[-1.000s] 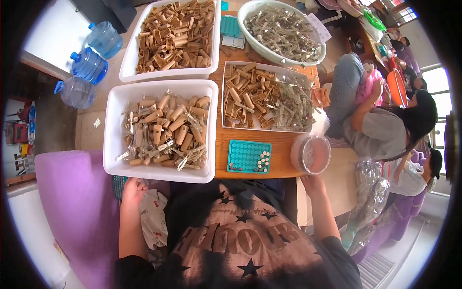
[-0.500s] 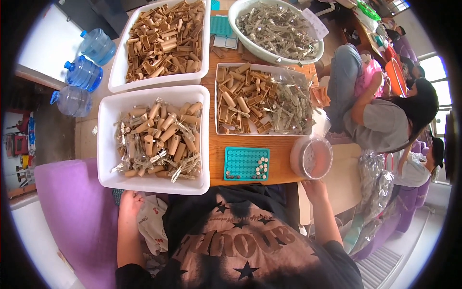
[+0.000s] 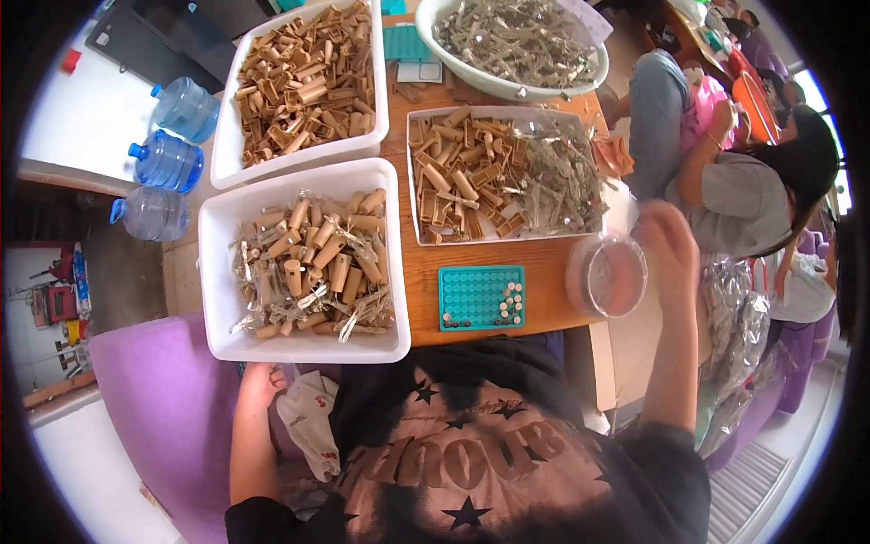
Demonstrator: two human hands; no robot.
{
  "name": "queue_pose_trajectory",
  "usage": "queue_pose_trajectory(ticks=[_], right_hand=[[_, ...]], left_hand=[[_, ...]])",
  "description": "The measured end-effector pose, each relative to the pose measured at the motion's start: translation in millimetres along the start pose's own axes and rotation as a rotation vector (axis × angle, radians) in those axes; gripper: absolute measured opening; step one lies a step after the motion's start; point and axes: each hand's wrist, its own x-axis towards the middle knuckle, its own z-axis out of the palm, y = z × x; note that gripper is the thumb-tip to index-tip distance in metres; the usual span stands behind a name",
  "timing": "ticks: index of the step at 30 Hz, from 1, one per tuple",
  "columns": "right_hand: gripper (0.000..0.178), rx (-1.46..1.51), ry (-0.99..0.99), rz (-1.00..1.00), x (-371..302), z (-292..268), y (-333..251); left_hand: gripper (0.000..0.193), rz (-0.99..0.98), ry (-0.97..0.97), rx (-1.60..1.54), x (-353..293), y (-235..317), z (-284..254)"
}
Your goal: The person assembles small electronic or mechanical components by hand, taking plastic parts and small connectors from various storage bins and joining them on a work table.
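Observation:
My left hand (image 3: 265, 379) is low beside the near edge of a white plastic bin (image 3: 214, 299), next to a pale cloth bag (image 3: 310, 422). Its fingers look curled in; what they hold, if anything, is hidden. My right hand (image 3: 669, 234) is raised at the table's right edge, just right of a round clear tub (image 3: 616, 283). Its fingers bend down near a piece of clear plastic and are blurred. A teal tray (image 3: 471, 295) of small round wells lies near my body, with several white and dark little pieces in it.
The near bin holds brown tubes and wrapped strips. Behind it stands another white bin (image 3: 220, 136) of brown parts. A shallow box (image 3: 415, 181) and a round basin (image 3: 435, 45) hold more parts. Water jugs (image 3: 168, 161) stand left; a seated person (image 3: 739, 195) is at the right.
My right hand has risen from below the clear tub to its right side. My left hand stays low by the bin. The view has shifted slightly.

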Motion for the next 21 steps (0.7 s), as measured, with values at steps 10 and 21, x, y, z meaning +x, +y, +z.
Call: queue_pose_trajectory(ticks=[10,21], right_hand=[[0.020,-0.576,-0.712,-0.422,115,101,31],[0.024,0.250,-0.337,-0.058,100,92,-1]], left_hand=[[0.022,0.083,-0.478,0.873,-87,33,36],[0.010,0.985,-0.736,0.886,-129,135,225]])
